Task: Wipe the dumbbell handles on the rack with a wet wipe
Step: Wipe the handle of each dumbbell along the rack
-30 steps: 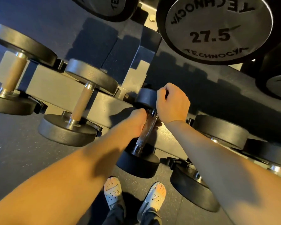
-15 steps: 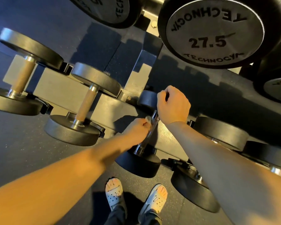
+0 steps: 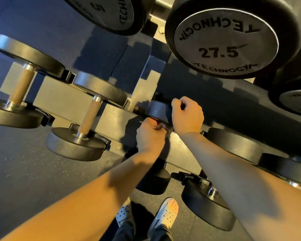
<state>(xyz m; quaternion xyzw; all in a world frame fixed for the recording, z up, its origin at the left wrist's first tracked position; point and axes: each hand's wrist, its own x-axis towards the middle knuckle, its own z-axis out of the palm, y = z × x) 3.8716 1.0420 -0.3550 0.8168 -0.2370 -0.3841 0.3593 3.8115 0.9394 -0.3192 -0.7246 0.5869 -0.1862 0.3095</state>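
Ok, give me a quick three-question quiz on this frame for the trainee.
1. True or false: the right hand grips the small dumbbell by its far head.
2. Where is the wipe? A) on the floor B) in the left hand C) draped over a wooden handle
3. Fill in: the big dumbbell overhead is marked ____.
Key: 1 true; 2 B; 3 27.5.
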